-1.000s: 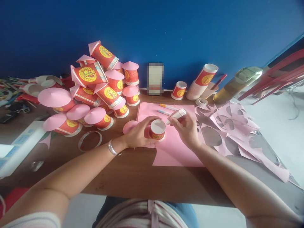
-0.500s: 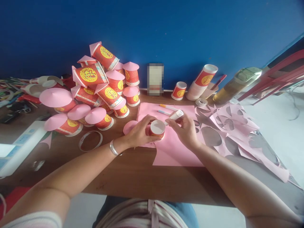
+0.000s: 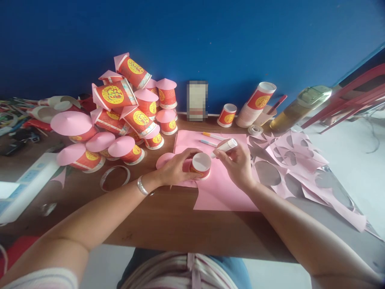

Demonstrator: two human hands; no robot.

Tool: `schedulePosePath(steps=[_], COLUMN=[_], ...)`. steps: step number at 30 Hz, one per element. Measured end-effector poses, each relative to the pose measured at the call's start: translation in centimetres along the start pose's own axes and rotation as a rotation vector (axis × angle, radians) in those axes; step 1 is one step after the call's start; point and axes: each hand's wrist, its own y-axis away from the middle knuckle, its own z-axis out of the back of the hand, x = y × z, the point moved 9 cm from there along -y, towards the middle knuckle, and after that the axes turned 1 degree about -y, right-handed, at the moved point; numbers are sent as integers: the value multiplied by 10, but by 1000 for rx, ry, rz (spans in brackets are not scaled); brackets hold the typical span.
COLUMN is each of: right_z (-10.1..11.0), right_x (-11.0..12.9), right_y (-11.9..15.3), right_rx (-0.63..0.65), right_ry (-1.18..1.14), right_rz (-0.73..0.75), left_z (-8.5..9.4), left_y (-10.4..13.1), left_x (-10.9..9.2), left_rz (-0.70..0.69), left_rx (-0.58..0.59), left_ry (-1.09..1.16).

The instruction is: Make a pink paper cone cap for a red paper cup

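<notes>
My left hand (image 3: 177, 167) is wrapped round the side of a red paper cup (image 3: 201, 170) with a yellow emblem. The cup stands bottom-up on pink paper (image 3: 224, 198), its white base facing upward. Between the thumb and fingers of my right hand (image 3: 240, 164) is a white glue stick (image 3: 227, 146), slanted, its lower end just right of the cup's upper rim and apart from it. Partly under my left hand lies a pink paper disc or cone (image 3: 164, 160).
Red cups with pink cone tops (image 3: 114, 95) are piled at the left. Two pens (image 3: 212, 135) lie behind the hands. At the back right stand a single cup (image 3: 227, 115), a leaning cup stack (image 3: 255, 105) and a bottle (image 3: 300, 108). Paper scraps (image 3: 294, 154) cover the right side.
The glue stick in my right hand has moved slightly right, away from the cup's rim, and lies flatter. The cup in my left hand has shifted very slightly right.
</notes>
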Motion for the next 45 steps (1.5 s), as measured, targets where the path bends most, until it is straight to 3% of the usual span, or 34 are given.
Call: schedulePosePath(steps=[8, 23, 35, 45], right_z=[-6, -2, -6, -5], right_x=[8, -17, -1, -11], right_y=[6, 2, 1, 2], right_rx=[40, 24, 32, 38], right_ry=[71, 98, 1, 56], right_rz=[94, -91, 15, -78], left_z=[2, 4, 4, 6], left_y=[0, -1, -4, -3], left_x=[-1, -6, -14, -16], left_rz=[46, -2, -43, -56], left_rx=[3, -5, -9, -33], left_ry=[-49, -31, -32, -60])
